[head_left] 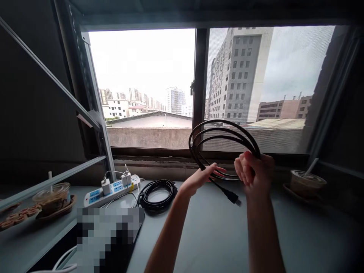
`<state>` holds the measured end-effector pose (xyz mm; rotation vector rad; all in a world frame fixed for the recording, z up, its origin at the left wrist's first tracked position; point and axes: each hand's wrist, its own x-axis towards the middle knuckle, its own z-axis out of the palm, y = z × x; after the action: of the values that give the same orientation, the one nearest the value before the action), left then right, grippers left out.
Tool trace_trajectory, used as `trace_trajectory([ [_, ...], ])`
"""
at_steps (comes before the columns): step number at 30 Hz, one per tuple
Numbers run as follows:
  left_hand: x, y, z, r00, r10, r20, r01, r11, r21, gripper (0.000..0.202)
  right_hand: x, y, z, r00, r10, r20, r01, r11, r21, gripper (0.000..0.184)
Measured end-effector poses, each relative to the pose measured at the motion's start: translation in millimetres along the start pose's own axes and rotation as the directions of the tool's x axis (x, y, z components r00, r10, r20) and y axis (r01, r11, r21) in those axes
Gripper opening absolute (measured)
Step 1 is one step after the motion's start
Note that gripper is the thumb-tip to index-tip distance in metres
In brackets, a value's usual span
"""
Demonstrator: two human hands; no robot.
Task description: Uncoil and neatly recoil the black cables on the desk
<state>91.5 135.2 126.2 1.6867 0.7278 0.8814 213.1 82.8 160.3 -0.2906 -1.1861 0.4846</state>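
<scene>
A black cable hangs in several loose loops in front of the window, held up between my two hands. My right hand is closed in a fist around the right side of the loops. On the left side, the loops draw together at my left hand; the cable passes between its thumb and its rather straight fingers. One end of the cable drops below the loops and carries a black plug with a metal tip, above the table. Behind my left forearm lies a second coiled black cable.
A white power strip with two plugged-in adapters stands at the back left. Lidded cups with straws sit at both sides, the left cup and the right cup. A metal shelf frame rises at left. A pixelated patch hides the lower left.
</scene>
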Motion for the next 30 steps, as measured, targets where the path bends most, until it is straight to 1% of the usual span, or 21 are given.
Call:
trace_trajectory([
  [2,3,1,-2.5,0.988,0.057,-0.140,-0.072,0.992,-0.104,0.041,7,17,-6,0.994,0.082,-0.079,-0.074,0.993,0.094,0.050],
  [4,6,1,-7.2,0.951,0.090,-0.297,-0.154,0.968,-0.199,0.038,11,35,-9,0.970,0.211,-0.117,-0.201,0.975,0.094,0.043],
  [6,7,1,-13.6,0.894,0.147,-0.422,-0.263,0.937,-0.231,0.037,12,52,-11,0.941,0.326,-0.089,-0.326,0.945,0.016,0.037],
  [8,7,2,-20.4,0.825,0.212,-0.524,-0.353,0.917,-0.185,0.037,12,66,-10,0.927,0.370,-0.058,-0.373,0.926,-0.055,0.031],
  [9,5,4,-23.4,0.790,0.235,-0.566,-0.379,0.913,-0.150,0.036,12,71,-9,0.925,0.377,-0.046,-0.380,0.921,-0.084,0.028],
  [11,-1,10,-28.2,0.735,0.256,-0.628,-0.394,0.915,-0.088,0.033,11,76,-6,0.925,0.380,-0.034,-0.381,0.916,-0.124,0.026],
  [13,-8,18,-31.5,0.696,0.266,-0.667,-0.385,0.922,-0.034,0.029,10,74,-2,0.938,0.348,0.011,-0.341,0.925,-0.168,0.036],
  [16,-20,27,-34.9,0.624,0.308,-0.718,-0.373,0.925,0.073,0.026,8,60,3,0.970,0.224,0.099,-0.195,0.951,-0.239,0.055],
  [18,-26,30,-36.4,0.571,0.331,-0.751,-0.347,0.927,0.145,0.024,6,47,6,0.983,0.137,0.119,-0.102,0.960,-0.260,0.064],
  [19,-29,32,-36.8,0.556,0.339,-0.759,-0.328,0.929,0.174,0.023,5,41,8,0.987,0.104,0.119,-0.069,0.962,-0.266,0.065],
  [20,-31,33,-36.9,0.553,0.343,-0.759,-0.311,0.930,0.194,0.023,3,35,9,0.990,0.076,0.117,-0.042,0.961,-0.275,0.065],
  [21,-33,34,-36.7,0.564,0.348,-0.749,-0.301,0.931,0.206,0.022,2,29,10,0.992,0.054,0.116,-0.018,0.958,-0.288,0.062],
  [24,-37,37,-35.0,0.622,0.357,-0.697,-0.321,0.928,0.189,0.023,0,20,11,0.995,0.002,0.097,0.031,0.940,-0.340,0.051],
  [26,-39,40,-33.8,0.681,0.347,-0.645,-0.352,0.927,0.127,0.023,-1,19,10,0.997,-0.032,0.069,0.055,0.933,-0.356,0.046],
  [28,-41,42,-32.9,0.764,0.314,-0.564,-0.360,0.933,0.032,0.022,-1,19,10,0.997,-0.068,0.031,0.074,0.929,-0.362,0.043],
  [30,-44,44,-32.4,0.841,0.273,-0.467,-0.338,0.939,-0.061,0.021,0,20,9,0.995,-0.096,-0.014,0.084,0.925,-0.370,0.039],
])
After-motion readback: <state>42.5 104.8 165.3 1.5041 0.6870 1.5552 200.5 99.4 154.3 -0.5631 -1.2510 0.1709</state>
